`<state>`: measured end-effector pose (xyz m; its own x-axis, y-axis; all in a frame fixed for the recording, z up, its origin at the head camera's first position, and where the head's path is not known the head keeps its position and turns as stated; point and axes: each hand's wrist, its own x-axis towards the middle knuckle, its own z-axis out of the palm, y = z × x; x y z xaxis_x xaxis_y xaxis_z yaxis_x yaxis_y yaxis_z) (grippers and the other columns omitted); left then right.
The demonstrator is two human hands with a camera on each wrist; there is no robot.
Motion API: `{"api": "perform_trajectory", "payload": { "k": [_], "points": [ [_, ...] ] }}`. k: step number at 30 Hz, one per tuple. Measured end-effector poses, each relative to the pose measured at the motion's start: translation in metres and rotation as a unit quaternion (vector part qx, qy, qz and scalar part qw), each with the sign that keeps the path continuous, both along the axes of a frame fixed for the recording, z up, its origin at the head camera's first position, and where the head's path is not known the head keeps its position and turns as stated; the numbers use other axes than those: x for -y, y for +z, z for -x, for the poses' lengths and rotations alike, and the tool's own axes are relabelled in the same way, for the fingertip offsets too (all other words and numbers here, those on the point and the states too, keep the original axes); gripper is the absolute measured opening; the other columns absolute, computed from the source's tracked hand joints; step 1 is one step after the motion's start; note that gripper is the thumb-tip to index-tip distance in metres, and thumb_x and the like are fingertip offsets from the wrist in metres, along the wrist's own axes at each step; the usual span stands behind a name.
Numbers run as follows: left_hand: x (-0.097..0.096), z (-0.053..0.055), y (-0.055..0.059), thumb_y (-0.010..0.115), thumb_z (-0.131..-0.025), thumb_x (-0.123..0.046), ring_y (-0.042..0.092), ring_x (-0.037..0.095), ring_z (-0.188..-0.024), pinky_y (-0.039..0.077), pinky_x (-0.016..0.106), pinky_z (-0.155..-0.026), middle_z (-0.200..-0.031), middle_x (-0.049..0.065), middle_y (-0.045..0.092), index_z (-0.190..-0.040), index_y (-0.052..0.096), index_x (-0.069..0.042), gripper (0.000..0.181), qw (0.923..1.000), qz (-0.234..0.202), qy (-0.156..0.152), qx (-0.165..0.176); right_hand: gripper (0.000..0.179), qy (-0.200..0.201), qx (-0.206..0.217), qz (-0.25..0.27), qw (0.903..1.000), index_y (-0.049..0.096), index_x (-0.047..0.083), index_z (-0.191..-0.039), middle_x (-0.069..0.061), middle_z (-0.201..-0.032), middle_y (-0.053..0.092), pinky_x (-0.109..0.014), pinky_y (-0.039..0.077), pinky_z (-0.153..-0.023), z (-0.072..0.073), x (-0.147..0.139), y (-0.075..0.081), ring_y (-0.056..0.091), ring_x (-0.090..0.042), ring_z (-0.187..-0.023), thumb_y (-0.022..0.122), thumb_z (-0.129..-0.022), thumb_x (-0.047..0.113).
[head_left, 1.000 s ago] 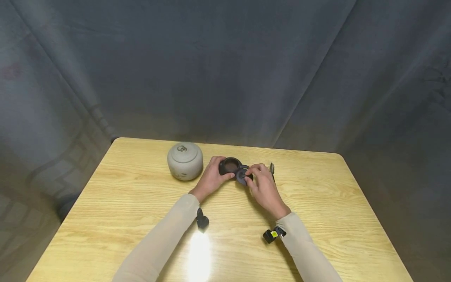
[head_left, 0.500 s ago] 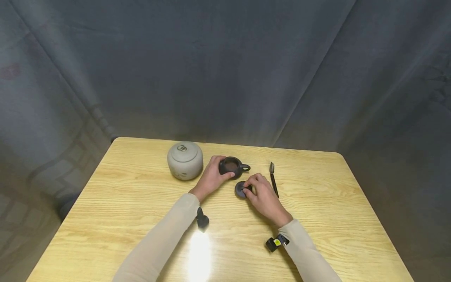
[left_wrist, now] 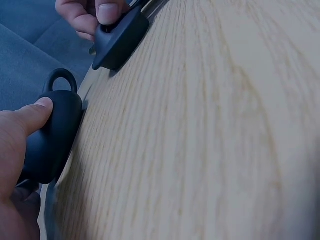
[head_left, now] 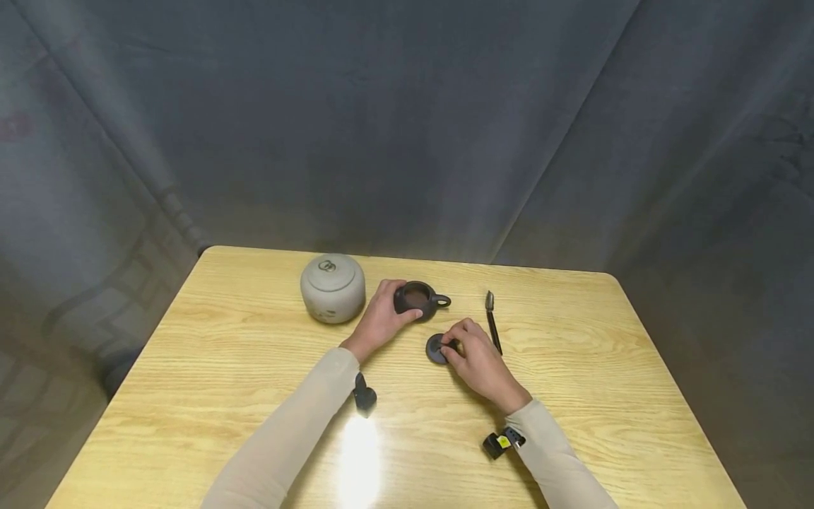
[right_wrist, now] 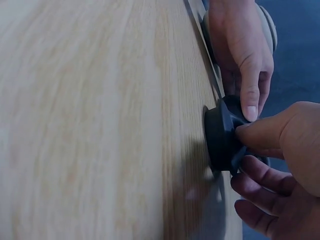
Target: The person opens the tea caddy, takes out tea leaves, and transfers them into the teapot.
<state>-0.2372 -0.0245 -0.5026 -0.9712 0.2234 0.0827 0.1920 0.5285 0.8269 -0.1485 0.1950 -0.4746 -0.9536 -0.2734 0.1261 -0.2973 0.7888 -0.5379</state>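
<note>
- Since a second ago, the right hand (head_left: 480, 362) and the lid (head_left: 434, 350) have moved from over the pot's handle (head_left: 443, 301) toward the person; the left hand (head_left: 381, 317) and the pot (head_left: 430, 309) have hardly shifted.
- A dark grey curtain (head_left: 407, 127) hangs behind the table.
- The table (head_left: 591, 396) has a pale wood grain.
- Light sleeves (head_left: 292, 424) cover both forearms.
- A grey jar (head_left: 333, 291), its top on, stands left of the left hand.
- The left hand grips the pot, thumb on the near side, fingers round the left.
- The right hand pinches the lid's knob between thumb and fingers.
- The black pot is upright, uncovered, handle to the right.
- The dark lid is low over the table, nearer the person than the pot and apart from it; contact with the wood is unclear.
- A slim tool (head_left: 493, 329), black-handled, lies beyond the right hand.
</note>
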Motion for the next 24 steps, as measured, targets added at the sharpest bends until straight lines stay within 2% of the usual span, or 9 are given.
{"api": "perform_trajectory", "payload": {
  "k": [8, 15, 20, 24],
  "points": [
    [0.001, 0.0, -0.004, 0.085, -0.093, -0.035, 0.056, 0.035, -0.144, 0.047, 0.05, -0.122, -0.153, 0.016, 0.053, -0.155, 0.049, -0.005, 0.078, 0.9998, -0.005, 0.006, -0.016, 0.008, -0.008, 0.007, 0.003, 0.9999, 0.076, 0.011, -0.106, -0.005, -0.111, 0.066, -0.036, 0.051, -0.087, -0.001, 0.001, 0.0, 0.062, -0.02, -0.106, 0.077, -0.098, 0.013],
    [0.004, -0.002, -0.01, 0.085, -0.092, -0.039, 0.051, 0.036, -0.149, 0.043, 0.052, -0.124, -0.16, 0.015, 0.049, -0.156, 0.049, -0.008, 0.079, 0.9991, -0.002, 0.029, -0.031, 0.006, -0.011, 0.002, 0.017, 0.9998, 0.076, 0.011, -0.105, -0.005, -0.113, 0.068, -0.036, 0.049, -0.085, -0.001, -0.001, 0.002, 0.06, -0.019, -0.103, 0.075, -0.1, 0.014],
    [0.008, -0.009, -0.004, 0.083, -0.094, -0.04, 0.041, 0.036, -0.157, 0.041, 0.055, -0.126, -0.17, 0.013, 0.036, -0.16, 0.044, -0.009, 0.083, 0.9982, 0.009, 0.024, -0.054, 0.005, -0.015, -0.004, 0.032, 0.9994, 0.077, 0.011, -0.105, -0.005, -0.114, 0.068, -0.04, 0.051, -0.089, 0.0, -0.004, 0.002, 0.062, -0.021, -0.107, 0.074, -0.101, 0.012],
    [0.008, -0.022, 0.005, 0.081, -0.097, -0.035, 0.035, 0.034, -0.161, 0.04, 0.054, -0.127, -0.174, 0.011, 0.031, -0.158, 0.048, -0.01, 0.074, 0.9955, 0.008, 0.005, -0.094, 0.006, -0.014, -0.021, 0.045, 0.9987, 0.076, 0.01, -0.106, -0.006, -0.115, 0.068, -0.043, 0.053, -0.093, 0.001, -0.004, 0.002, 0.064, -0.023, -0.111, 0.074, -0.101, 0.012]
  ]
}}
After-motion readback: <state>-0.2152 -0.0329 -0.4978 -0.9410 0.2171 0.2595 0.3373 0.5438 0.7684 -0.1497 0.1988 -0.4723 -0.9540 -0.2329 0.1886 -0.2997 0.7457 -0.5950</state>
